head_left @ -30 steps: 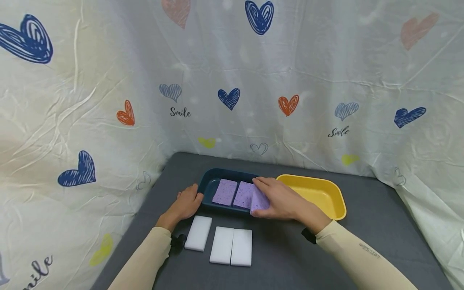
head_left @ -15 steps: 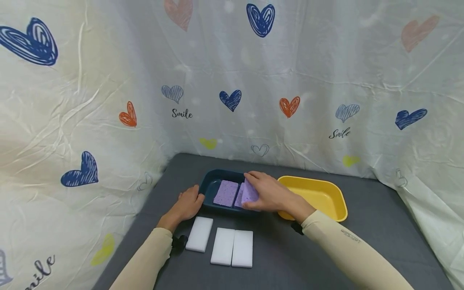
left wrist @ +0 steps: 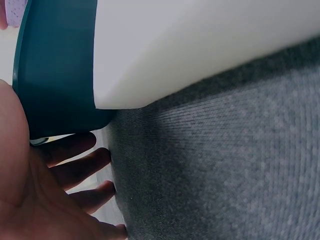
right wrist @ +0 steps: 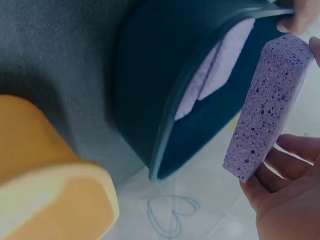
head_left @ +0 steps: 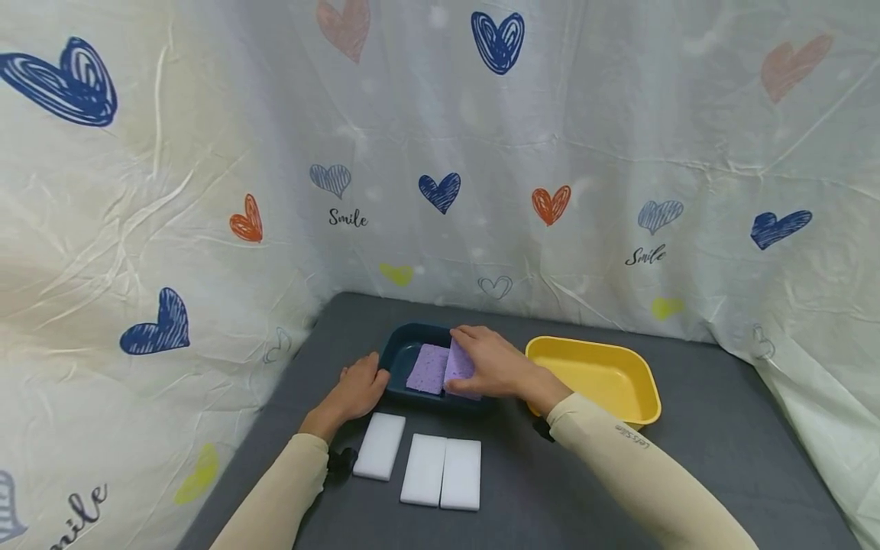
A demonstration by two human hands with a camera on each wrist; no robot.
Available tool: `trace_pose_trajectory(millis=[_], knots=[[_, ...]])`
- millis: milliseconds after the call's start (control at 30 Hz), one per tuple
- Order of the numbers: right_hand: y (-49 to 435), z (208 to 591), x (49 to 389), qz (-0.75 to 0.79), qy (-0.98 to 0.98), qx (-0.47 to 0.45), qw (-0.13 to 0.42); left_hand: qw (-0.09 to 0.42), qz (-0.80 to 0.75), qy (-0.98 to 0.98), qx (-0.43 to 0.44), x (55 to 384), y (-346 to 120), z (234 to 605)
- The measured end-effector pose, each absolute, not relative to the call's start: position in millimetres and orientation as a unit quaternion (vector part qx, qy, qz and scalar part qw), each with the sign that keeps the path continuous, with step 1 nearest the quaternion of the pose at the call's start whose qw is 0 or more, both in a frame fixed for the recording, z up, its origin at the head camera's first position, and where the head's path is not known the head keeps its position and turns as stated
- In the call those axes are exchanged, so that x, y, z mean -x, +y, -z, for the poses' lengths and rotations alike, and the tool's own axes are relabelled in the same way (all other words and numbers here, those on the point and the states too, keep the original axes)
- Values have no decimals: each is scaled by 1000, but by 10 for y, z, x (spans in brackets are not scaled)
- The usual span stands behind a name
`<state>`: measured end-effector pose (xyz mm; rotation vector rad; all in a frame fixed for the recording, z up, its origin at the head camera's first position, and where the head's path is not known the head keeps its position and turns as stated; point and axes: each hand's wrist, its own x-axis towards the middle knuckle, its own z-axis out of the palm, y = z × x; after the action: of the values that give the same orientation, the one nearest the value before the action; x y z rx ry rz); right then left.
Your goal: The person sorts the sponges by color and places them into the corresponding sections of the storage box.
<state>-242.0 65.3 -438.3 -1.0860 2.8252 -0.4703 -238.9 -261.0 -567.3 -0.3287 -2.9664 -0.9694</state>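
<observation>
My right hand [head_left: 500,368] grips a purple porous sponge [right wrist: 270,102] between thumb and fingers, tilted above the dark teal tray [head_left: 396,360]. Inside that tray lie two more purple sponges [right wrist: 227,60], side by side; in the head view the held one mostly covers the right of them, while the left sponge [head_left: 428,368] shows well. At the tray's left end my left hand [head_left: 359,387] holds the rim, its thumb over the edge. The left wrist view has its other fingers [left wrist: 82,167] spread outside the tray wall.
A yellow tray [head_left: 612,382] stands right of the teal one. Three white rectangular blocks lie in front on the dark grey cloth: a single block [head_left: 380,446] at left and a pair [head_left: 422,470] side by side. A heart-printed curtain [head_left: 495,229] hangs behind.
My right hand has moved left with the sponge, from the tray's right part to over the middle, covering more of the right sponge inside. My left hand stays at the tray's left end.
</observation>
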Motion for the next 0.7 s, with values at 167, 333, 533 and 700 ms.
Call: trace_pose_trajectory(millis=[167,333,533,700], knots=[[552,4486,2483,160,921,354,36,-6,314,-944,101,2420,-2624,5722],[472,4604,2521,156,924,349,26,-16,317,-944,93,2414,-2620,5716],[416,4682,2528,154,926,344,29,-9,318,-944,92,2423,-2617,5730],[395,4744,2542,144,929,339,30,-12,317,-944,88,2400,-2603,5699]])
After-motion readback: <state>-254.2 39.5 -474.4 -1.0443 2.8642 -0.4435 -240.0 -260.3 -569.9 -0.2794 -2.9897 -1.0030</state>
